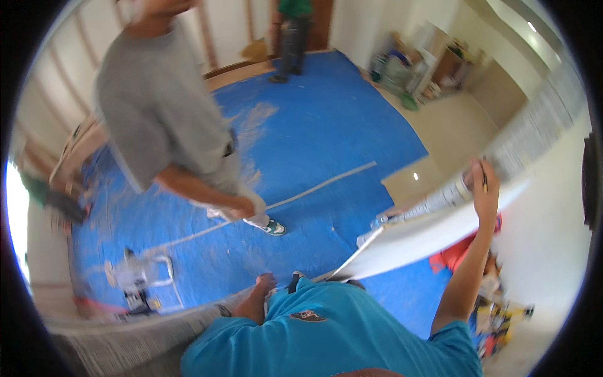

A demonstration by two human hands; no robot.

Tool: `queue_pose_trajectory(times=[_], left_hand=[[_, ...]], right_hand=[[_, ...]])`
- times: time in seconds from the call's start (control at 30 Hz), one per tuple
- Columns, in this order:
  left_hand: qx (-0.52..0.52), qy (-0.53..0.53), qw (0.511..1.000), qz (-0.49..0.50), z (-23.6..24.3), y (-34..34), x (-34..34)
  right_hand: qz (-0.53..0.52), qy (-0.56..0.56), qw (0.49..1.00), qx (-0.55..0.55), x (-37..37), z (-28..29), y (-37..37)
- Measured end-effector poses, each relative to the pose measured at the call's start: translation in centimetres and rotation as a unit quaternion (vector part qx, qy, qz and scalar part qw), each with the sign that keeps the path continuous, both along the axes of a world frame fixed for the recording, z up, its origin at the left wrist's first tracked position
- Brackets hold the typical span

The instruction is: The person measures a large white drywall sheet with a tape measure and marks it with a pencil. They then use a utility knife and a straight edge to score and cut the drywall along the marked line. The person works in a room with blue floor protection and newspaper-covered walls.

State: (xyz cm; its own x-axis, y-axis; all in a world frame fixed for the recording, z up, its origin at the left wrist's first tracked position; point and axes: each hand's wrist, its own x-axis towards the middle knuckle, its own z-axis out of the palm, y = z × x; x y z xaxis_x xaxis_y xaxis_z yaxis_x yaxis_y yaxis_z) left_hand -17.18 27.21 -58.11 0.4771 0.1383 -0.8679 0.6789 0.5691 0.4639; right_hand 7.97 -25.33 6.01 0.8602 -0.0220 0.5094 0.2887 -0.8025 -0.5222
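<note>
My right hand is closed on a slim yellow-and-dark pencil or pen, against a long strip covered in printed paper that runs diagonally up the right side. Below that strip is a white board or panel with a pale edge. My left hand hangs low beside my teal shirt; it is blurred and whether it holds anything is unclear. Printed paper also covers a long surface at lower left.
A person in grey stands close at front-left on blue floor sheeting; another in green stands behind; a third is at far left. A stepladder-like item, piled materials and tools lie around.
</note>
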Motion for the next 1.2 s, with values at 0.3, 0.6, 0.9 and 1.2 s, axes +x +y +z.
queue_pose_trajectory(times=[0.3,0.6,0.9,1.2], left_hand=[[0.221,-0.069,0.927,-0.295,-0.7,-1.0,-2.9],[0.303,-0.098,0.859,-0.401,-1.7,-1.5,-3.7],[0.210,0.028,0.949,-0.235,1.9,-2.9,-1.9],[0.306,-0.073,0.817,-0.482,-0.6,-1.9,-1.7]], right_hand=[[-0.003,0.132,0.990,0.045,4.3,-3.9,-0.9],[-0.015,0.180,0.983,0.029,4.5,-3.9,-1.6],[-0.011,0.168,0.985,0.038,4.8,-4.4,-2.0],[0.001,0.153,0.988,0.019,4.7,-4.3,-2.1]])
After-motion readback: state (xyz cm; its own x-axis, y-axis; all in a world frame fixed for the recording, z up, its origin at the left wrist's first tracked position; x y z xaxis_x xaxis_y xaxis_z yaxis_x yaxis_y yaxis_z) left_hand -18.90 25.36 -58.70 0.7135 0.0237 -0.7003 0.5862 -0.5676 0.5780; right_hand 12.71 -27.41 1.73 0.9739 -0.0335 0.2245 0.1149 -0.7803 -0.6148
